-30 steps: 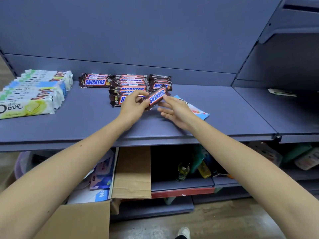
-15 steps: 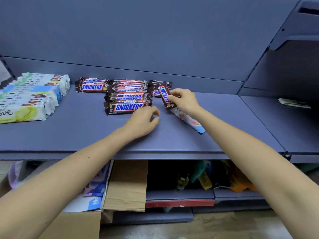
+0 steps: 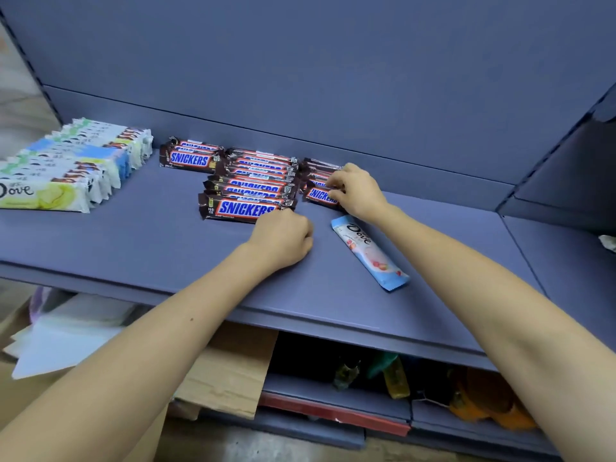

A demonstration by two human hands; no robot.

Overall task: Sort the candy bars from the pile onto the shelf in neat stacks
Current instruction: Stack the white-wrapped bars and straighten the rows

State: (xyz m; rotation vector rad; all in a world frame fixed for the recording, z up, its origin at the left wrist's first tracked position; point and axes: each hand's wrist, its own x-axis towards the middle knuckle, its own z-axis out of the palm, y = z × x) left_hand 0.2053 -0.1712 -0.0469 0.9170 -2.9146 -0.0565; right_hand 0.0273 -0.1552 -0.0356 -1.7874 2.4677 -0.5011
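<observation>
Brown Snickers bars lie in three groups on the blue shelf (image 3: 133, 248): a short stack (image 3: 190, 156) at the back, a long overlapping row (image 3: 253, 185) in the middle, and a small stack (image 3: 316, 181) to the right. My right hand (image 3: 356, 191) pinches the front Snickers bar (image 3: 318, 195) of that right stack. My left hand (image 3: 283, 238) rests on the shelf with curled fingers, touching the right end of the nearest row bar (image 3: 240, 208). A lone light-blue Dove bar (image 3: 370, 251) lies just right of my left hand. White Dove bars (image 3: 70, 168) are lined up at far left.
The shelf's back panel (image 3: 333, 78) rises close behind the bars. A second shelf section (image 3: 566, 261) adjoins on the right, with a small wrapper (image 3: 608, 243) at its edge. Below are a cardboard box (image 3: 226, 371), papers (image 3: 63, 338) and assorted goods (image 3: 393, 378).
My right hand carried a Snickers bar from the middle to the right-hand stack and set it down flat. My left hand let go of it and dropped onto the shelf beside the row.
</observation>
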